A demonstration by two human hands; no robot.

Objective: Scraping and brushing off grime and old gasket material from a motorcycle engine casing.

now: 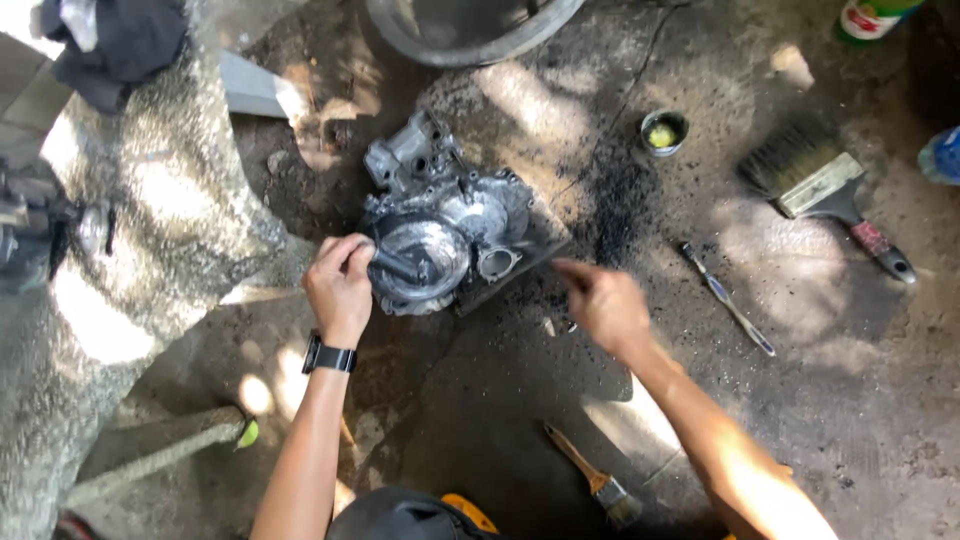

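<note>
A grey, greasy metal engine cover [445, 215] lies on the dirt ground, its round hollow facing up. My left hand [340, 285], with a black watch on the wrist, grips the cover's left rim with curled fingers. My right hand [603, 303] hovers just right of the cover's lower corner, fingers drawn together and blurred; whether it holds anything small I cannot tell.
A wide paintbrush [815, 185] lies at right, a toothbrush [727, 298] between it and my right hand, and a small brush [595, 480] near my right forearm. A small tin [664, 131] sits behind, a large basin [470, 30] at the top, a rough concrete block [140, 250] at left.
</note>
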